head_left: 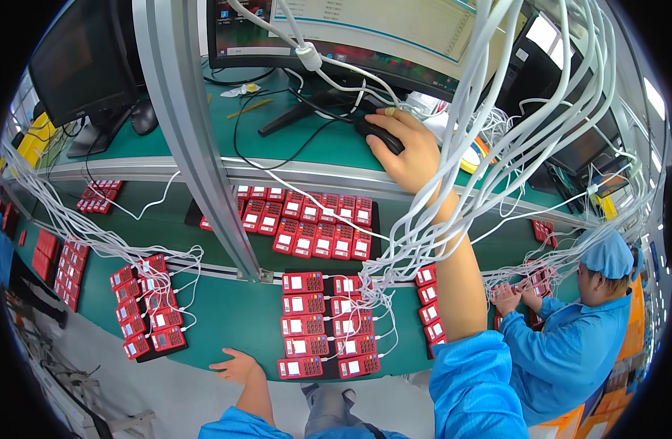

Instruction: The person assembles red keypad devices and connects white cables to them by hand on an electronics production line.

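Note:
My right hand [413, 152] reaches up to the shelf and is closed over a black computer mouse [384, 137] below the large monitor [350, 40]. My left hand [238, 366] rests at the near edge of the green bench [226, 322], fingers stretched out, holding nothing. Between my arms, two columns of red payment terminals [302, 325] lie with screens up. White cables [380, 282] plug into the right column. Left of my left hand, more red terminals [168, 338] lie in two cabled columns. Further red terminals [323, 240] lie in rows under the shelf.
A metal post [197, 132] rises left of the monitor. Thick bundles of white cables [489, 110] hang around my right forearm. A second monitor [84, 62] and mouse [144, 117] stand at left. At right, a person in blue [570, 336] handles red terminals.

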{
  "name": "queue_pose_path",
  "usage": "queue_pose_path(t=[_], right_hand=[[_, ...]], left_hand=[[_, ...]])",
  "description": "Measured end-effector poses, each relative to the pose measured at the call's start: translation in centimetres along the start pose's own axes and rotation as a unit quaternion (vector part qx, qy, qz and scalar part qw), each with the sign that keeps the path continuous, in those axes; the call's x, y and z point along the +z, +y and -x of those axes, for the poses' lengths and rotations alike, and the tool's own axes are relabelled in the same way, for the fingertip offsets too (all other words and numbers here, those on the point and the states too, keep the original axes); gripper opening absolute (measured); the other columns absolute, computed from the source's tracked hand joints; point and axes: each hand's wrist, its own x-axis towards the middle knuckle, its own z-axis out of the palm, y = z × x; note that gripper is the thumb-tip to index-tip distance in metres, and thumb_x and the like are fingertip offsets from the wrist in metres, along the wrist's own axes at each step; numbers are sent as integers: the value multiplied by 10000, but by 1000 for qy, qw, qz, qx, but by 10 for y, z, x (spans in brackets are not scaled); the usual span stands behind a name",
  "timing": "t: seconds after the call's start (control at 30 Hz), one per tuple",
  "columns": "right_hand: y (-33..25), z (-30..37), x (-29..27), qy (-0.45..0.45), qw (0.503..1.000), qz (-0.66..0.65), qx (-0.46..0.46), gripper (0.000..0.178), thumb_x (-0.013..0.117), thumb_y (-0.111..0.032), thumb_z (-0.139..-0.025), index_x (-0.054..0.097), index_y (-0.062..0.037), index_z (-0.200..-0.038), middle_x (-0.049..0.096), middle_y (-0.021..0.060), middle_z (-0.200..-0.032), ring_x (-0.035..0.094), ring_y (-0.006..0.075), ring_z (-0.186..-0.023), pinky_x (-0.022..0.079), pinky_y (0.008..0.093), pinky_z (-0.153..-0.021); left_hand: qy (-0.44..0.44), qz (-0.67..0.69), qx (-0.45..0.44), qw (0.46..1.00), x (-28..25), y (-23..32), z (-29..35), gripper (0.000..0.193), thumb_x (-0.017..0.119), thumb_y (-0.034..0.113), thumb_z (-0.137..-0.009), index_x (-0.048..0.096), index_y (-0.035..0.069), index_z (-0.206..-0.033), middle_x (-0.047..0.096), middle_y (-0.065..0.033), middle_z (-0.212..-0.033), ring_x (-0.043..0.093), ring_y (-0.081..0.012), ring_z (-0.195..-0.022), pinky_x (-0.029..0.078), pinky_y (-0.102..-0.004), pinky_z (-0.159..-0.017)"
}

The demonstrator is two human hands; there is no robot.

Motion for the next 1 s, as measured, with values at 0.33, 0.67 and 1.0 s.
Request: queue_pose_path(t=[0.33,0.67,1.0], right_hand=[[-3,2,-1,0,1000,13,10,305,648,-180,-817,674,-25,-1079,627,190,-1100,619,369,-998,482,385,-882],[-2,-1,-1,-6,1000,22,15,296,652,-168,-816,675,-24,-1073,626,186,-1108,619,365,-1000,482,383,-883],[-6,0,5,8,1000,21,5,292,659,-166,-810,669,-34,-1070,621,175,-1129,613,367,-1017,480,392,-890]], left_hand=[[-5,-3,-4,1000,-5,4,4,775,396,555,-940,227,10,-1464,391,-277,-1342,570,-384,-1061,518,-448,-836],[-5,-2,-13,1000,-1,2,1,773,394,556,-939,228,15,-1466,393,-273,-1342,574,-383,-1053,522,-450,-825],[-5,-5,-17,1000,-5,1,-4,770,392,557,-939,230,21,-1467,394,-269,-1342,578,-382,-1046,525,-453,-814]])
